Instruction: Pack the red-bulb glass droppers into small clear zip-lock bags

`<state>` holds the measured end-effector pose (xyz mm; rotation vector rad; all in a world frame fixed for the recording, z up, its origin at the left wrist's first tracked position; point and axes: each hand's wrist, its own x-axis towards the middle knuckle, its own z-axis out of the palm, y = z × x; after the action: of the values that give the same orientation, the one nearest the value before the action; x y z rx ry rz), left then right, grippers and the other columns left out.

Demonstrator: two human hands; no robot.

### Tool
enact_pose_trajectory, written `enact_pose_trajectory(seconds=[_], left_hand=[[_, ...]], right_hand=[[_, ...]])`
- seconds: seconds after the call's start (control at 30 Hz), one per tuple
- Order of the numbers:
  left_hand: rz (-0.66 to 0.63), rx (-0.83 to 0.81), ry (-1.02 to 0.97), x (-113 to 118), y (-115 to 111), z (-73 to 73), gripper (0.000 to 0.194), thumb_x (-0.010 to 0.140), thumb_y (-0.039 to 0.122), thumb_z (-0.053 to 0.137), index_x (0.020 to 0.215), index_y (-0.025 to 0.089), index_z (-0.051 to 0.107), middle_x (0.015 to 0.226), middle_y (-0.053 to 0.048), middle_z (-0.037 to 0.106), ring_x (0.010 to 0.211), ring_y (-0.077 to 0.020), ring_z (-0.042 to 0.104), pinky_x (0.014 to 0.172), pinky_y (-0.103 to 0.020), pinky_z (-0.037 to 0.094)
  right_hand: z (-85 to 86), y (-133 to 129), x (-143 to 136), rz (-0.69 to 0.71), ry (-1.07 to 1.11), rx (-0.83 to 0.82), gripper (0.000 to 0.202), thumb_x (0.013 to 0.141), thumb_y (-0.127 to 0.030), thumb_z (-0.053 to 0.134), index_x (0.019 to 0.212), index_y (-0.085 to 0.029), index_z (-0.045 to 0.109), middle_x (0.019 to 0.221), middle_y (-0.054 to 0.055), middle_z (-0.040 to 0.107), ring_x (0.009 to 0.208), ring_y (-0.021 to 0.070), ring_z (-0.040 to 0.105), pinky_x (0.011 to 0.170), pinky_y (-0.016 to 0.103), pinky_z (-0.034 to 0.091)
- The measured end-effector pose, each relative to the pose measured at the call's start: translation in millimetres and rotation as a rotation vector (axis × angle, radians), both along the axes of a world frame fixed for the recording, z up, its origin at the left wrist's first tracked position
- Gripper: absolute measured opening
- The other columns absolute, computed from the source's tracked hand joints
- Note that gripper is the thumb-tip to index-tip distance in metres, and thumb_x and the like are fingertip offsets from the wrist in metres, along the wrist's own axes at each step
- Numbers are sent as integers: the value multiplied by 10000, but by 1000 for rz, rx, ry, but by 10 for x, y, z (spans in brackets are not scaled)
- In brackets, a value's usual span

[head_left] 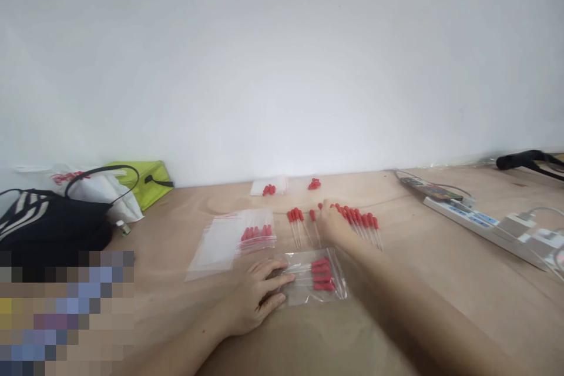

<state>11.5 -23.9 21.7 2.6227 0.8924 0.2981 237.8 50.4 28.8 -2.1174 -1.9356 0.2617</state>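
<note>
My left hand (262,296) rests with fingers spread on the left end of a clear zip bag (298,295). Inside this bag lie several glass droppers with red rubber bulbs (324,276), bulbs toward the right. My right hand (333,224) reaches over a row of loose droppers (359,217), its fingers closed around a dropper, though the hand partly hides it and motion blurs it. A single dropper (312,216) and a small group of droppers (295,215) lie just left of that hand.
Flat clear bags (215,249) lie at left beside a bag holding red bulbs (255,233). Farther back are two small piles of red bulbs (269,190). A power strip (476,220) with plugs and a phone (436,191) are at right; a black bag (53,220) and green bag (150,179) at left.
</note>
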Motion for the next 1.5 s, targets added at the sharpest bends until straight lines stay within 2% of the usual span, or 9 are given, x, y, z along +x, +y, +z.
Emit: enact_pose_trajectory(seconds=[0.1, 0.2, 0.3, 0.43, 0.57, 0.87, 1.0, 1.27, 1.5], left_hand=[[2, 2, 33, -1, -5, 11, 384, 843, 238, 432, 1218, 320, 447, 1270, -43, 428, 1165, -244, 377, 959, -444, 320], [4, 12, 24, -5, -6, 6, 382, 848, 247, 426, 1220, 331, 442, 1271, -37, 428, 1163, -247, 379, 956, -448, 322], [5, 21, 32, -5, -1, -5, 384, 843, 242, 430, 1217, 330, 447, 1269, -37, 432, 1166, -250, 376, 958, -451, 319], [15, 13, 55, -1, 1, -9, 403, 849, 258, 414, 1251, 301, 408, 1280, -55, 418, 1177, -250, 364, 967, -454, 307], [32, 8, 60, 1, -1, 1, 421, 851, 278, 411, 1271, 282, 381, 1290, -59, 408, 1181, -251, 361, 976, -452, 299], [17, 45, 50, -23, 19, -74, 379, 865, 275, 390, 1239, 326, 415, 1292, -39, 401, 1186, -239, 353, 972, -439, 308], [24, 21, 65, -11, 6, -44, 370, 861, 280, 397, 1227, 323, 436, 1286, -47, 408, 1185, -252, 353, 972, -455, 301], [11, 31, 33, -25, 21, -63, 395, 854, 259, 403, 1242, 331, 412, 1289, -33, 406, 1183, -254, 357, 965, -455, 314], [8, 11, 33, -32, 9, -52, 391, 861, 273, 396, 1249, 320, 405, 1298, -36, 393, 1194, -254, 339, 976, -450, 302]], right_hand=[[32, -178, 190, -25, 106, 118, 418, 749, -166, 438, 1157, -108, 363, 901, 146, 587, 787, 219, 593, 651, 286, 428], [-67, -419, 427, -14, 567, 387, 549, 726, -244, 462, 1231, -134, 277, 725, 27, 576, 610, 174, 571, 559, 280, 437], [-261, -657, 580, -23, 999, 373, 582, 715, -309, 477, 1235, -210, 236, 662, -53, 497, 410, 104, 475, 397, 234, 391], [-458, -827, 589, -102, 1270, 382, 597, 668, -362, 557, 1156, -224, 243, 627, -82, 465, 433, 106, 501, 412, 243, 433], [-501, -837, 504, -101, 1307, 394, 558, 660, -396, 582, 1082, -229, 257, 612, -88, 476, 470, 121, 542, 462, 273, 473], [-433, -932, 355, -54, 1352, 352, 496, 678, -453, 579, 987, -231, 261, 563, -88, 491, 470, 134, 561, 480, 287, 484], [-441, -980, 366, -48, 1371, 327, 507, 666, -470, 594, 975, -233, 269, 576, -85, 504, 478, 137, 571, 481, 290, 488], [-522, -968, 383, -75, 1392, 398, 515, 636, -460, 643, 939, -232, 294, 642, -69, 534, 573, 142, 604, 580, 312, 517], [-492, -1003, 353, -68, 1377, 456, 509, 636, -441, 653, 949, -237, 307, 644, -57, 548, 584, 148, 608, 593, 313, 510]])
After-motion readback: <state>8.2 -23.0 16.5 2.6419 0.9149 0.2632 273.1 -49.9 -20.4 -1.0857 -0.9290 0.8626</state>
